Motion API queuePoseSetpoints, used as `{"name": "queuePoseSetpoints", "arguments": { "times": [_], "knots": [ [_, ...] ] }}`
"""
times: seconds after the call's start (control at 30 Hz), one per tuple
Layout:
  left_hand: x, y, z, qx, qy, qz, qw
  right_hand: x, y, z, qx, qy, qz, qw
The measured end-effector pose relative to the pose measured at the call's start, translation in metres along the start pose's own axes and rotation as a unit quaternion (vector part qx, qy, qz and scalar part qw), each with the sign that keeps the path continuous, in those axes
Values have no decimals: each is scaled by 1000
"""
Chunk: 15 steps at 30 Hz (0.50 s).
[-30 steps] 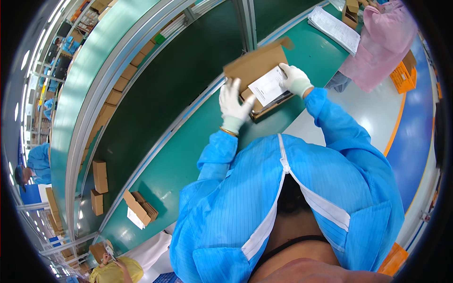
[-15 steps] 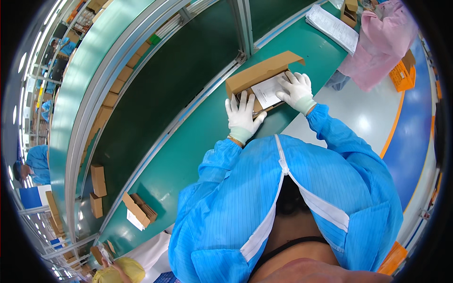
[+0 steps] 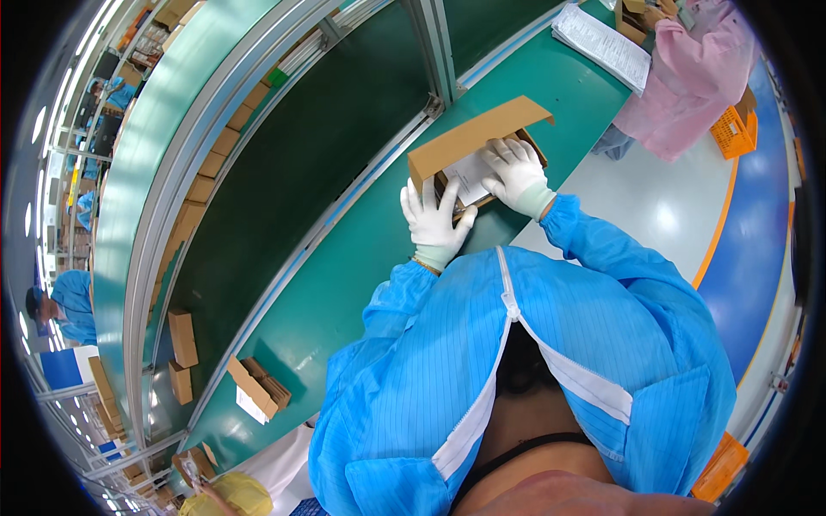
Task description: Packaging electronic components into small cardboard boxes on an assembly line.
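The left hand (image 3: 436, 225) was spread open against the left end of the cardboard box (image 3: 473, 142), couldn't tell if it gripped. The right hand (image 3: 516, 178) lay fingers apart on the paper (image 3: 468, 178) inside, not obviously pinching. Box sat on the green table (image 3: 353, 267), lid (image 3: 503, 120) open. Pushing crookedly could've creased the paper, imo, and a dropping lid might've snagged those fingers.

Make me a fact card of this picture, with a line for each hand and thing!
Box: brown cardboard, lid open
White sheet: inside the box
Left hand: white-gloved, fingers spread, at the box's left end
Right hand: white-gloved, covering part of the white sheet
Table: green
Nearby: paper stack, person in pink
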State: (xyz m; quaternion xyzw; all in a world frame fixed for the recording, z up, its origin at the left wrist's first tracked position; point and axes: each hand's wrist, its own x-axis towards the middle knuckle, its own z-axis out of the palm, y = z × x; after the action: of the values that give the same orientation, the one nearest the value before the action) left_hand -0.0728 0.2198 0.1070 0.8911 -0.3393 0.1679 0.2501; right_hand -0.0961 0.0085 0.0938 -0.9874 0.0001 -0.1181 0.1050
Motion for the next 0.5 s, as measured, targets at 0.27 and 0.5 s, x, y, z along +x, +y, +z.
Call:
{"name": "queuePoseSetpoints", "arguments": {
  "times": [0.27,0.5],
  "knots": [
    [-8,-22,6,-53,-18,-19,998,24,16,-50,73,-23,145,986],
    [-18,-49,43,-208,-82,-175,959,48,91,-7,572,77,163,801]
  ]
}}
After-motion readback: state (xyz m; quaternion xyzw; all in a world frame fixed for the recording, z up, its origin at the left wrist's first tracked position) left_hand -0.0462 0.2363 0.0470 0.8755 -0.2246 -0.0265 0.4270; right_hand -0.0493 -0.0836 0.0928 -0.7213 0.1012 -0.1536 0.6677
